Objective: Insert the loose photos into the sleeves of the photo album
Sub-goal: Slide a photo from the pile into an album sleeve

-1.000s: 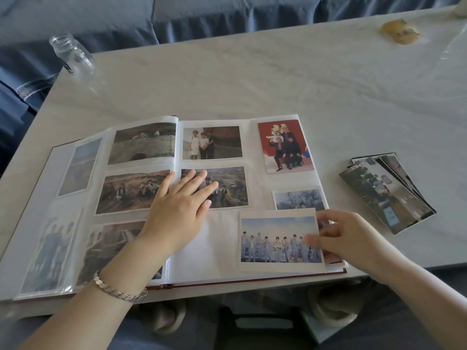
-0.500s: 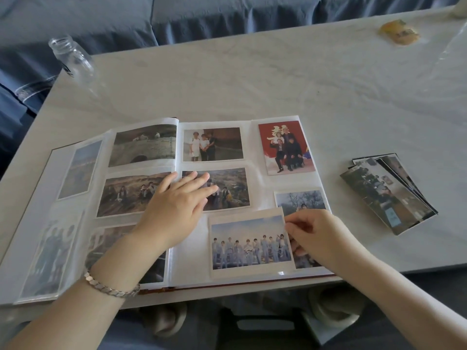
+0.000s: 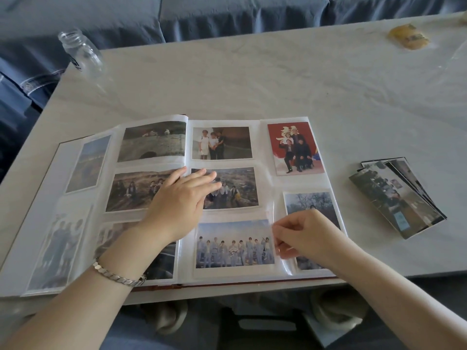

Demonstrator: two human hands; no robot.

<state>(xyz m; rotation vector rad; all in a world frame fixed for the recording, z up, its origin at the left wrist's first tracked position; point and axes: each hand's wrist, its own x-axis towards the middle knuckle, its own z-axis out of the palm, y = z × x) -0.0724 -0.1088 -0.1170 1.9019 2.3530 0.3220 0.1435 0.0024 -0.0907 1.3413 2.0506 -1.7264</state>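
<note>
Since the earlier frame, you slid the group photo [image 3: 235,245] leftward into the album's bottom-middle sleeve. At far left, a glass jar [image 3: 81,52] stood on the table [image 3: 252,77]. Your left hand [image 3: 180,200] lay flat, fingers spread, on the open photo album [image 3: 265,188]. Your right hand [image 3: 307,233] pinched the photo's right edge. Well right, the loose photo stack [image 3: 396,197] lay on the table.
</note>
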